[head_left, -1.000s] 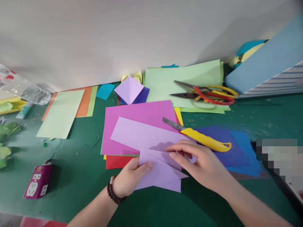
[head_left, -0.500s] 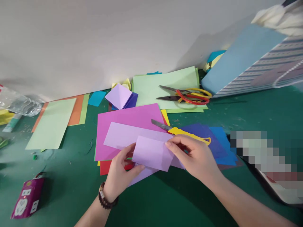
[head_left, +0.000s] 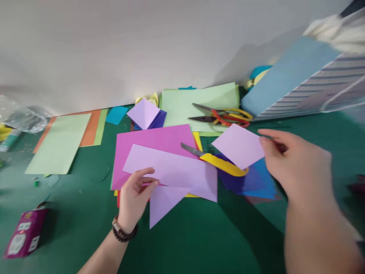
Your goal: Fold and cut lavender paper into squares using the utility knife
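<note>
My right hand [head_left: 288, 160] is raised at the right, pinching a light purple paper square [head_left: 239, 146] by one corner. The square hangs over the yellow-handled scissors [head_left: 222, 164] and covers part of them. My left hand [head_left: 135, 199], with a beaded bracelet at the wrist, has thumb and fingertips together at the corner of a light purple paper triangle [head_left: 168, 201]. Behind the triangle a light purple paper strip [head_left: 171, 167] lies on a magenta sheet [head_left: 154, 135], and the scissors' blades rest across both.
Red-and-yellow-handled scissors [head_left: 225, 114] lie on pale green sheets [head_left: 176, 102] by the wall. Blue papers [head_left: 256, 182] are under my right hand. A striped paper bag [head_left: 299, 80] stands at right; a purple box-like object [head_left: 25, 234], green-orange sheets [head_left: 59, 144] and a clear bottle [head_left: 25, 118] are left.
My right hand has carried the purple square up and right, away from my left hand. My left hand has moved slightly left, and its fingers are now at the triangle.
</note>
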### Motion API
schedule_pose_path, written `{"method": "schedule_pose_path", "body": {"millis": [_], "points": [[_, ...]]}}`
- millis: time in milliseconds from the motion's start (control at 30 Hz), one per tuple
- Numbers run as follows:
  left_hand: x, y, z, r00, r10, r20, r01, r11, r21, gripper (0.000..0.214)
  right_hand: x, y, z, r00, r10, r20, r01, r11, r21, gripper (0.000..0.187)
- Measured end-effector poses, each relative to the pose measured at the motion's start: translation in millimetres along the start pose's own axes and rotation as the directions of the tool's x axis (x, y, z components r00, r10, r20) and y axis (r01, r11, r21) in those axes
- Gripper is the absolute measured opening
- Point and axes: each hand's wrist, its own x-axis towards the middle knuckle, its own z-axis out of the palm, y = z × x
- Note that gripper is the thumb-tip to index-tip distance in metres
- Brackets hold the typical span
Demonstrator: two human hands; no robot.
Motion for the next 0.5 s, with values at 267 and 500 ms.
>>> {"method": "schedule_pose_path", "body": {"millis": [267, 500], "points": [[4.4, -3.6, -5.0, 0.99, 0.081, -0.112, -0.083, 0.997, -0.008, 0.027, 17.3, 38.7, -18.0, 0.972, 0.142, 0.185, -0.064, 0.925, -0.375, 0.038], [5.3, -4.3, -0.6, 0.99, 0.053, -0.131, -0.064, 0.995, -0.081, 0.022, 15.7, 44.7, -10.3, 0.936, 0.059, 0.346, 0.062, 0.942, -0.329, 0.027]]}}
